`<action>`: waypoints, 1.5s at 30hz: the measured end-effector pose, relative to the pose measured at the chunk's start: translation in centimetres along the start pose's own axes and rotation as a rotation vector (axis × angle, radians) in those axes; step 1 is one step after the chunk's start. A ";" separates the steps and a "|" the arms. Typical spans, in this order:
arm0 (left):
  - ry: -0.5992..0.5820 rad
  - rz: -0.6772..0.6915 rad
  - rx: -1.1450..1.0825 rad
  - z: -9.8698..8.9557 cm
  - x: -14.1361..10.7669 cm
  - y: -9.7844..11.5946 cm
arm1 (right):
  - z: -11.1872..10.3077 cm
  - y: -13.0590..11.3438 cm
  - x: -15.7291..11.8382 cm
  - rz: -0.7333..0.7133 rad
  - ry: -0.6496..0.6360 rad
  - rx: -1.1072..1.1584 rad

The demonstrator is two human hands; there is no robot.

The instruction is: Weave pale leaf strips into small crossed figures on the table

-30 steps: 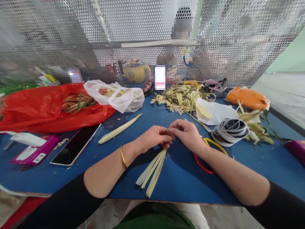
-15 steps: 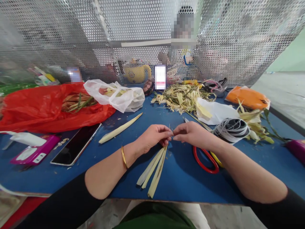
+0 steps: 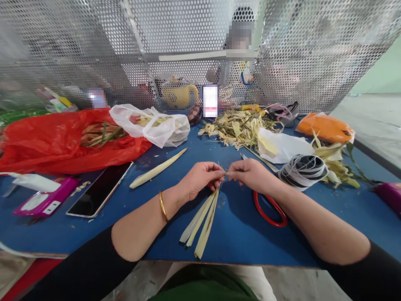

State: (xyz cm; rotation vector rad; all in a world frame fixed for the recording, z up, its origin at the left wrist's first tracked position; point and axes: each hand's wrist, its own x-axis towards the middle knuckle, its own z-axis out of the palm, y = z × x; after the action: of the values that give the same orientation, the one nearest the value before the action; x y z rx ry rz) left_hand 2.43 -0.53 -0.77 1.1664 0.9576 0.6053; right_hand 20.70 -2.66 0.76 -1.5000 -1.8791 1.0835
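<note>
My left hand [image 3: 209, 177] is closed on the upper end of a few pale dried husk strips [image 3: 202, 225], whose loose ends fan out toward the table's front edge. Right beside it, my right hand [image 3: 241, 170] is pinched at the tip of the strips; whatever lies between its fingertips is too small to make out. Under my right forearm rest scissors with red handles [image 3: 270, 215], partly covered by the arm. A long rolled husk piece [image 3: 158, 168] lies to the left of my hands.
A heap of husk scraps [image 3: 238, 125] lies at the back. Around the blue table [image 3: 125, 234] are a red plastic bag [image 3: 62, 138], a white bag [image 3: 166, 129], a dark phone [image 3: 100, 190], a purple device [image 3: 46, 198], a wire spool [image 3: 302, 171] and an orange packet [image 3: 326, 127]. A perforated metal screen [image 3: 194, 33] stands behind.
My right hand's fingers have closed into a pinch and come closer to my left fingertips. The right forearm has shifted slightly left; my left hand stays nearly in place.
</note>
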 end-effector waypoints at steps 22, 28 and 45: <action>-0.017 -0.010 -0.052 -0.1 -0.1 0.4 | 1.1 0.4 0.4 0.017 0.026 -0.008; -0.002 -0.010 -0.040 0.0 0.0 0.3 | 0.7 -0.1 0.4 0.069 0.032 -0.004; 0.121 0.007 0.099 -0.3 -0.1 0.5 | 0.6 -0.5 -0.1 -0.073 -0.087 -0.029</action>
State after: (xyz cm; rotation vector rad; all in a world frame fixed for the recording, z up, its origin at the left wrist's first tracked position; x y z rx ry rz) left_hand 2.10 -0.32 -0.28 1.2320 1.0974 0.6460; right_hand 19.98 -2.96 0.86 -1.4096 -2.0010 1.1088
